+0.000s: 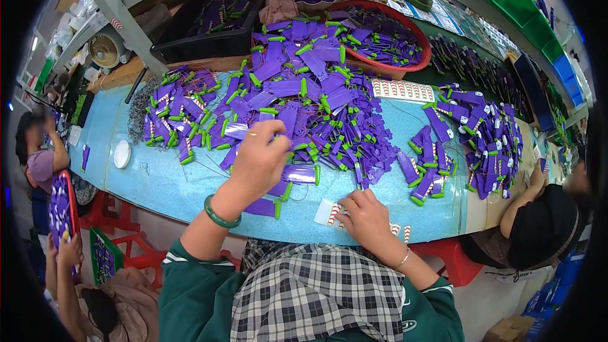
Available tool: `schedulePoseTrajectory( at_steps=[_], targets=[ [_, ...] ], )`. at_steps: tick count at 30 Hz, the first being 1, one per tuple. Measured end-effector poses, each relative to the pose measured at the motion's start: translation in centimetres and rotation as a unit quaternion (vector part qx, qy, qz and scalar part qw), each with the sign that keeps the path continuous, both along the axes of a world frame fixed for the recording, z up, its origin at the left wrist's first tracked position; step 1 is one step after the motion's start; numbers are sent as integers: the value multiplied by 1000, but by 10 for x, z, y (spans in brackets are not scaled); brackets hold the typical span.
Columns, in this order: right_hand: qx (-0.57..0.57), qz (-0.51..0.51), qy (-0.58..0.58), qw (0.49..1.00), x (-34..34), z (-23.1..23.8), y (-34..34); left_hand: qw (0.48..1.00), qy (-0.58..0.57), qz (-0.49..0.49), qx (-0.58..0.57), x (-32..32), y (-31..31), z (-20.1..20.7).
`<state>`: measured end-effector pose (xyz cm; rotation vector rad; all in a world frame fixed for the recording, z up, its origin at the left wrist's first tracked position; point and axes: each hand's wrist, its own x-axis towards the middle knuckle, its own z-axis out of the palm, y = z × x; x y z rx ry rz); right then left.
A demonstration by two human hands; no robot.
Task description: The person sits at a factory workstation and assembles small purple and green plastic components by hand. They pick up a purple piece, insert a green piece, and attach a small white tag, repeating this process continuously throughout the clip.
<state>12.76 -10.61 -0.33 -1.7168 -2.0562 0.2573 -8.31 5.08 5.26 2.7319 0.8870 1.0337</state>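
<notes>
My left hand (258, 159), a green bangle at its wrist, hovers at the near edge of a big heap of purple pieces with green ends (304, 88). Its fingers are curled together; what they hold, if anything, I cannot make out. Lower right, my right hand (366, 216) pinches at a white strip of red-striped stickers (326, 213) lying by the table's front edge, and covers part of it. Between my hands, a purple piece with a green end (299, 174) lies flat.
A larger sticker sheet (403, 90) lies behind the heap. More purple pieces (494, 145) pile up at right. A red basin (411, 25) and a black crate (209, 41) stand at the back. A small white lid (122, 154) rests at left. Other people sit on both sides.
</notes>
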Motion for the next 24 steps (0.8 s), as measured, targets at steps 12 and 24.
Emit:
schedulePoseTrajectory(
  at_steps=[12,24],
  targets=[
    [62,38,106,992,-6,-29,10,613,-322,-82,-716,28,-94,-82],
    [-49,-26,372,926,-1,29,14,713,-168,-61,-678,28,-87,-57]
  ],
)
